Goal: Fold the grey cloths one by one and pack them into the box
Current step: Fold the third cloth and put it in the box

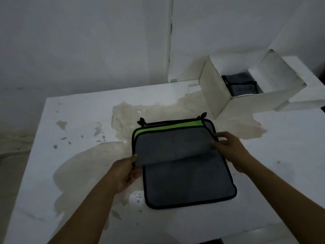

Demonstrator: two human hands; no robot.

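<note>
White bench [73, 173], stained. Open white box [216, 88] at far right, one folded cloth [243, 85] inside. Grey cloth [186, 166] mid-bench, half folded. Left hand [125, 172] and right hand [228, 147] fingers pinch its side edges. Advice: align black trims before pressing flat.

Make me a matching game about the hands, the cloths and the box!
Things:
1. left hand
2. right hand
3. white box
4. green strip

Matches:
A. far edge of the cloth stack
B. pinches the top cloth's right edge
C. holds a folded grey cloth inside
D. pinches the top cloth's left edge

Pairs: 1-D, 2-B, 3-C, 4-A
</note>
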